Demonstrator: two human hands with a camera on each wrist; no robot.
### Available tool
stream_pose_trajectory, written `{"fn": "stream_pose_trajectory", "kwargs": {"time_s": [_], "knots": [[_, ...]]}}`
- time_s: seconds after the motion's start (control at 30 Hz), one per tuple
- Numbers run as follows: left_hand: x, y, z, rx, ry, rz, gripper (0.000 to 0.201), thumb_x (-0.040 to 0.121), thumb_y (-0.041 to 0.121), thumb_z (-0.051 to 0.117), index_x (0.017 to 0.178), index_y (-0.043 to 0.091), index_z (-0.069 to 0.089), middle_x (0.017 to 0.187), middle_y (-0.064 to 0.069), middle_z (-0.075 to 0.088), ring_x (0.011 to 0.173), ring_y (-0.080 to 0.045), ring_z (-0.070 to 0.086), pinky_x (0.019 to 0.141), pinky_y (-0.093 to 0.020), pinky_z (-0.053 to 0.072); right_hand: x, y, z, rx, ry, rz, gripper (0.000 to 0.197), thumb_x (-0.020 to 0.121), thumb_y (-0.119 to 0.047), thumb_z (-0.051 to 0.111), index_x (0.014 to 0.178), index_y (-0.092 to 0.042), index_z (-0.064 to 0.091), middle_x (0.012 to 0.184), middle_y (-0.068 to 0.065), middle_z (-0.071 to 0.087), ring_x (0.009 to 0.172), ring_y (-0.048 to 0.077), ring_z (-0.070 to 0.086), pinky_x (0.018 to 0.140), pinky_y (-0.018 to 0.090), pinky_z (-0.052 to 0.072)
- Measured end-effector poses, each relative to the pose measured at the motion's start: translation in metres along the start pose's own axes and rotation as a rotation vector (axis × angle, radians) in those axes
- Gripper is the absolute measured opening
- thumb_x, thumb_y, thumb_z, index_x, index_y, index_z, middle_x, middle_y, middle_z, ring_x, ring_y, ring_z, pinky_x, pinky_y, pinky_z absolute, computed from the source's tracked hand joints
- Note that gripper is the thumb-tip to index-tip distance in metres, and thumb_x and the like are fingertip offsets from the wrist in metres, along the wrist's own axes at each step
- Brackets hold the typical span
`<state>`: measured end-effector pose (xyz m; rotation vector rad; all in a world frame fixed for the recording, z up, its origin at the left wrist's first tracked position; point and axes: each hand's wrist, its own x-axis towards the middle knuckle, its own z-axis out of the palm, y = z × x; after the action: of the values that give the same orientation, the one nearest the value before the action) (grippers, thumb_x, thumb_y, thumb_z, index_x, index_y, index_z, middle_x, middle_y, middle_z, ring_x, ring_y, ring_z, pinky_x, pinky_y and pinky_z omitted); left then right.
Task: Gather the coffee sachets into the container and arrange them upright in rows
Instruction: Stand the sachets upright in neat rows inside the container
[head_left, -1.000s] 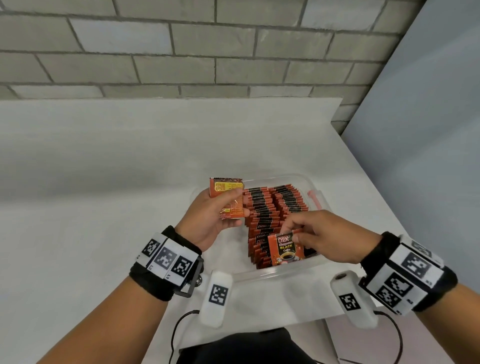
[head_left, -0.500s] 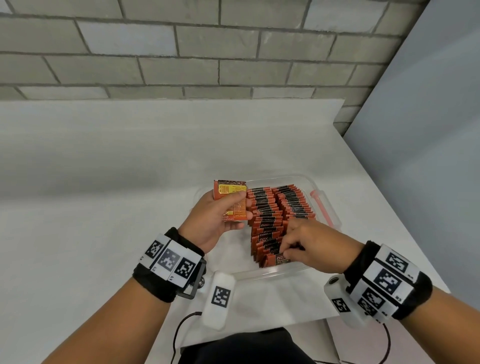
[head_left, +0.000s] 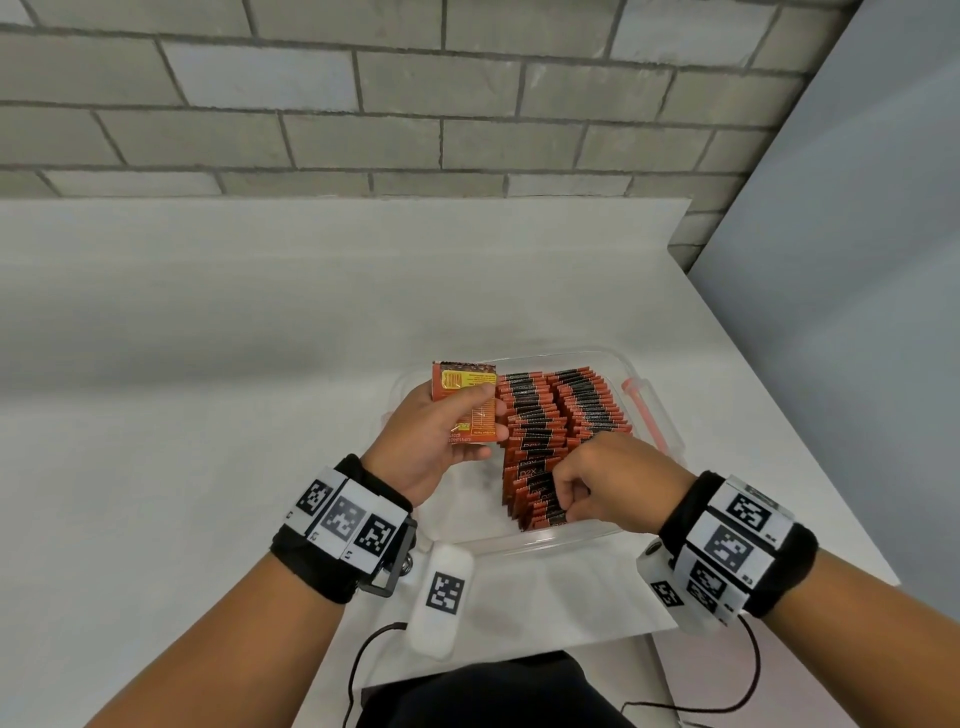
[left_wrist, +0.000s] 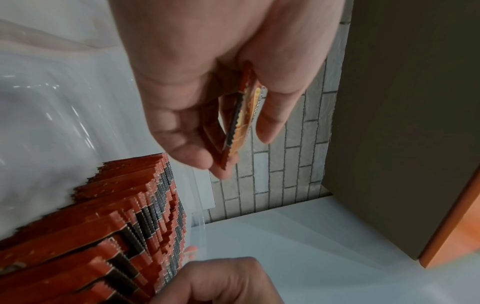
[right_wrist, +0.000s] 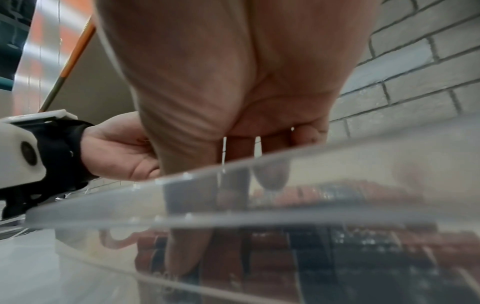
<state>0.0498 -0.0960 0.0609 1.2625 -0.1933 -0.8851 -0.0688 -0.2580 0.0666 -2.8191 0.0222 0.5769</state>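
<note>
Left hand (head_left: 434, 439) grips spare sachets (head_left: 465, 402); right hand (head_left: 618, 480), fingers curled, pinches the near sachets (head_left: 540, 506) standing in the container (head_left: 545, 543).

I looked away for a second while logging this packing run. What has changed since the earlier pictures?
The right hand lowered its orange-and-black coffee sachet, held above the rows a second ago, into the near end of the left row of upright sachets and now curls low over that spot. The left hand still holds its small stack of orange sachets above the clear plastic container, which has not moved.
</note>
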Motion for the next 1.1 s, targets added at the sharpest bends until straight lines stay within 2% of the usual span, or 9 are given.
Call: {"fn": "stream_pose_trajectory", "kwargs": {"time_s": [0.27,0.47,0.6,0.67,0.77,0.87,0.93,1.0,1.1], "knots": [[-0.002,-0.001,0.000,-0.033,-0.014,-0.018,0.013,0.095,0.020,0.054,0.100,0.011,0.061,0.079,-0.007,0.069,0.065,-0.019,0.066,0.057,-0.028,0.052,0.001,0.006,0.002,0.029,-0.001,0.029,0.008,0.081,-0.020,0.072,0.079,-0.018,0.065,0.071,-0.015,0.054,0.068,0.002,0.049,0.070,0.022,0.047],[-0.004,0.005,0.002,-0.145,-0.089,-0.061,0.030,0.100,0.032,0.040,0.097,0.010,0.060,0.081,-0.015,0.069,0.063,-0.026,0.065,0.055,-0.030,0.052,-0.004,0.011,-0.004,0.158,0.000,0.093,0.017,0.079,-0.033,0.074,0.079,-0.023,0.060,0.067,-0.015,0.051,0.059,-0.001,0.045,0.054,0.012,0.031],[-0.003,0.007,0.005,-0.115,-0.161,-0.080,0.026,0.100,0.020,0.039,0.114,0.004,0.055,0.090,-0.018,0.069,0.065,-0.029,0.068,0.056,-0.033,0.056,-0.007,0.003,-0.024,0.538,0.406,0.084,0.029,0.082,-0.038,0.069,0.108,-0.033,0.056,0.090,-0.011,0.059,0.065,0.000,0.050,0.063,0.014,0.042],[-0.003,0.007,0.010,-0.063,-0.210,-0.068,0.020,0.097,0.016,0.046,0.113,0.008,0.056,0.092,-0.018,0.069,0.068,-0.029,0.070,0.058,-0.034,0.058,-0.006,-0.007,-0.032,0.702,0.515,0.066,0.033,0.083,-0.033,0.068,0.114,-0.034,0.055,0.096,-0.011,0.061,0.070,0.007,0.054,0.069,0.020,0.048],[-0.002,0.008,0.016,0.017,-0.208,-0.048,0.027,0.088,0.024,0.056,0.111,0.010,0.060,0.100,-0.018,0.069,0.080,-0.029,0.071,0.065,-0.035,0.060,-0.001,-0.015,-0.038,0.731,0.627,0.022,0.015,0.083,-0.017,0.071,0.091,-0.027,0.063,0.085,-0.008,0.065,0.070,0.007,0.056,0.068,0.018,0.048],[0.001,0.008,0.015,-0.085,-0.092,-0.132,0.055,0.084,0.046,0.056,0.118,0.003,0.056,0.115,-0.023,0.065,0.093,-0.032,0.070,0.075,-0.036,0.060,-0.003,-0.012,-0.038,0.638,0.864,-0.016,0.013,0.079,-0.010,0.074,0.076,-0.019,0.065,0.076,-0.008,0.062,0.067,0.005,0.055,0.064,0.015,0.044],[0.001,0.010,0.013,-0.185,-0.074,-0.156,0.050,0.093,0.038,0.051,0.118,-0.005,0.055,0.115,-0.026,0.064,0.091,-0.029,0.070,0.075,-0.032,0.060,-0.004,-0.010,-0.031,0.581,0.841,-0.074,0.011,0.075,-0.012,0.078,0.074,-0.017,0.068,0.078,-0.009,0.056,0.070,0.006,0.053,0.066,0.015,0.042],[0.002,0.010,0.012,-0.196,-0.081,-0.124,0.033,0.096,0.017,0.050,0.115,-0.009,0.057,0.108,-0.026,0.065,0.081,-0.022,0.071,0.068,-0.029,0.060,-0.004,-0.008,-0.021,0.542,0.682,-0.095,0.012,0.070,-0.015,0.082,0.075,-0.019,0.072,0.081,-0.013,0.051,0.078,0.006,0.051,0.074,0.021,0.043],[0.004,0.009,0.010,-0.088,-0.072,-0.073,0.021,0.094,0.005,0.052,0.110,-0.001,0.063,0.097,-0.018,0.070,0.076,-0.022,0.070,0.071,-0.034,0.058,-0.007,-0.003,-0.019,0.532,0.563,-0.081,0.021,0.070,-0.021,0.082,0.087,-0.026,0.072,0.089,-0.012,0.051,0.087,0.005,0.052,0.081,0.019,0.042]]}}
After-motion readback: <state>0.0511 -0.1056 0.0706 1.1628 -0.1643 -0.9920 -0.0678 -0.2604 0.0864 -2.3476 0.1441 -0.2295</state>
